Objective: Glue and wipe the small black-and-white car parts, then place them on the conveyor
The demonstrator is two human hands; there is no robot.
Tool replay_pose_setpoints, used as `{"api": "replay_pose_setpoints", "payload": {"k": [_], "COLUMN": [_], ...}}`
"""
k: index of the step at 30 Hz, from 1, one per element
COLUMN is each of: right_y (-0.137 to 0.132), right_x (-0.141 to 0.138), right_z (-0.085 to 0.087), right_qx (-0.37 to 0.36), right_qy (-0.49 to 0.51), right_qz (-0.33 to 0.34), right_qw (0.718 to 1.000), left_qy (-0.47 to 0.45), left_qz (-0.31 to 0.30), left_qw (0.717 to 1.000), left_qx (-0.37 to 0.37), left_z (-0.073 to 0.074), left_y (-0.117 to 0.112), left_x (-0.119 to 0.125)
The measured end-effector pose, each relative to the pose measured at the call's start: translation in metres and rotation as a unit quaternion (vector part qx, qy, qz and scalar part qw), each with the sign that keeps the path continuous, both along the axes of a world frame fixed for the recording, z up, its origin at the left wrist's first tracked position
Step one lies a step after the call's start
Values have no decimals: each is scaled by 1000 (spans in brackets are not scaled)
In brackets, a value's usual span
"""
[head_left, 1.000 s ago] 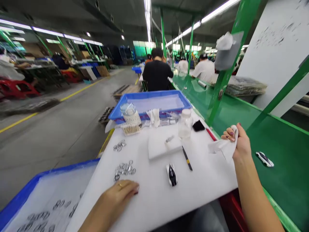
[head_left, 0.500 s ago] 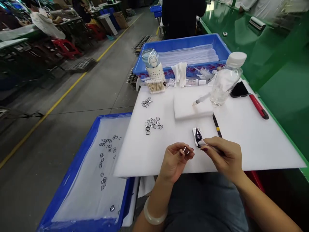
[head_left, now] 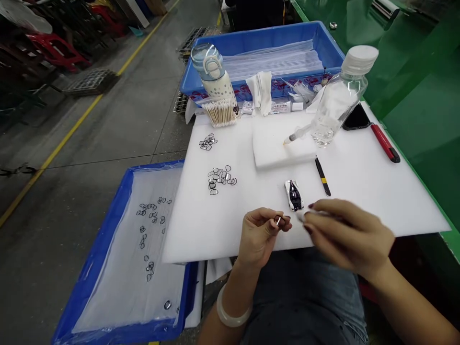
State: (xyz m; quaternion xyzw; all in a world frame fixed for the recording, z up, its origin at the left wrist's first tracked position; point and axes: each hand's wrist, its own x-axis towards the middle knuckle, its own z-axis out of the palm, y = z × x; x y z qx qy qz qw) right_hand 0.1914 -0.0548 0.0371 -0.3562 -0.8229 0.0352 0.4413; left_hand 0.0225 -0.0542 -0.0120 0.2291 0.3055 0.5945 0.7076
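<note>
Toy car [head_left: 293, 195] lies on white foam sheet [head_left: 201, 230], long axis pointing away from the person, near the right hand [head_left: 348, 235] clamped on a cloth [head_left: 300, 216], while the left hand [head_left: 260, 235] pinches a small metal piece [head_left: 278, 220].

A blue plastic tray [head_left: 258, 33] of stacked clear sheets [head_left: 273, 60] stands at the counter's [head_left: 377, 201] far end. Before it: a drink bottle [head_left: 214, 76], cotton swabs [head_left: 219, 114], a capped plastic bottle [head_left: 341, 103] by a black phone [head_left: 355, 117]. A syringe [head_left: 298, 134] rests on a foam pad [head_left: 280, 148]. A second blue tray [head_left: 104, 249], left, holds scattered dark rings [head_left: 151, 215].
</note>
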Motion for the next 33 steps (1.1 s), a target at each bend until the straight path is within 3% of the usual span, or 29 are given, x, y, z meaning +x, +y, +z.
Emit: {"api": "replay_pose_setpoints", "payload": {"k": [5, 8, 10, 12, 14, 16, 18, 22, 33], "right_y": [10, 22, 30, 35, 36, 35, 34, 34, 35], "right_x": [13, 10, 8, 7, 7, 7, 7, 7, 8], "right_z": [-9, -19, -28, -38, -46, -50, -50, -48, -49], "right_qx": [-83, -165, -204, -221, -216, -206, -205, -223, -238], "right_qy": [143, 157, 156, 145, 131, 124, 120, 92, 63], "right_qz": [-100, -113, -126, -145, -165, -172, -166, -136, -120], "right_qw": [981, 967, 958, 954, 953, 955, 957, 961, 962], "left_qy": [30, 158, 351, 521, 606, 635, 648, 657, 632], "left_qz": [-9, -1, 45, 93, 117, 123, 130, 123, 80], "left_qw": [999, 986, 927, 823, 738, 695, 675, 669, 741], "left_qx": [20, 60, 127, 208, 274, 314, 328, 326, 211], "left_z": [3, 6, 8, 7, 4, 0, -2, -3, -1], "left_y": [1, 5, 10, 15, 20, 22, 23, 22, 22], "left_x": [-2, -4, -1, 4, 10, 14, 17, 16, 10]}}
